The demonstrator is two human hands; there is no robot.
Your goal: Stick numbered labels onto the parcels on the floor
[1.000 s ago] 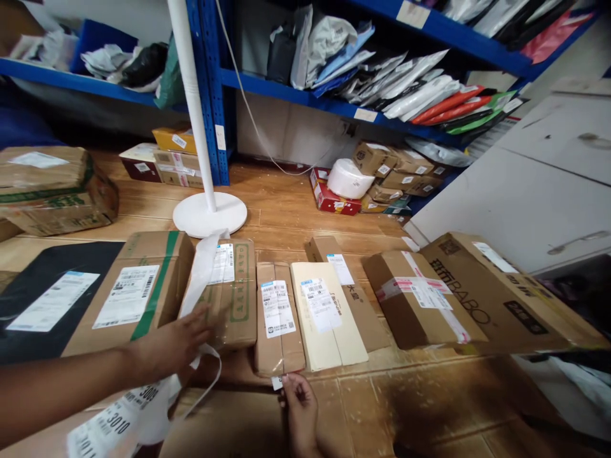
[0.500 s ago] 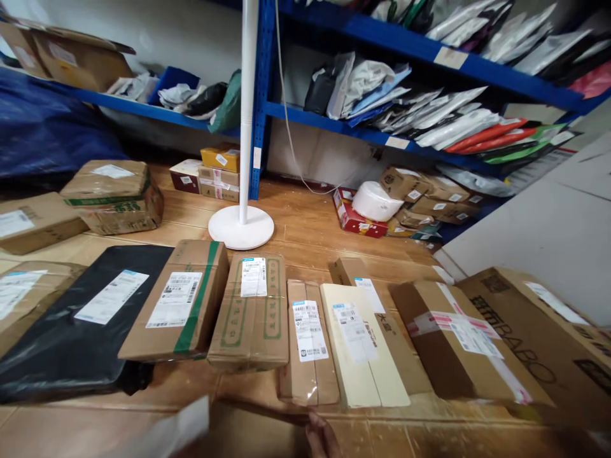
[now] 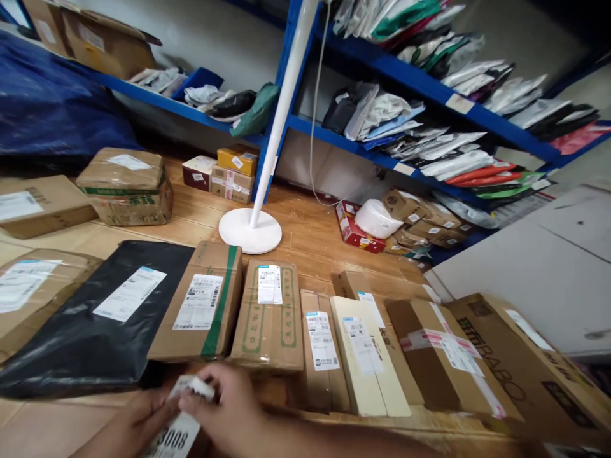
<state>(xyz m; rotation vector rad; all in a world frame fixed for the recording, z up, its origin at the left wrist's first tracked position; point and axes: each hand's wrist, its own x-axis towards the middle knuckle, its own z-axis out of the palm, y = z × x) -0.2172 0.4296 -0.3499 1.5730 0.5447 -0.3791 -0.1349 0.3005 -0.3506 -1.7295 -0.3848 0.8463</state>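
At the bottom of the view my left hand (image 3: 139, 412) and my right hand (image 3: 232, 399) meet on a white printed label strip (image 3: 177, 434) showing the digits 3008. The fingers of both are closed on it, the right thumb lying across its upper part. Just beyond the hands lie a brown box with green tape (image 3: 191, 343) and a box with green printed frames (image 3: 267, 331), each bearing a white label. A flat black plastic parcel (image 3: 86, 346) is to the left of them.
A slim brown carton (image 3: 315, 388), a cream box (image 3: 377, 381), a pink-taped carton (image 3: 429, 331) and a large printed carton (image 3: 506, 362) line the right. Behind stands a white pole on a round base (image 3: 251, 232), before blue shelves (image 3: 372, 143) of bagged parcels.
The view has tilted and shifted. My right hand, earlier at the edge of a brown carton low in view, has come left to the label strip. That carton no longer shows.
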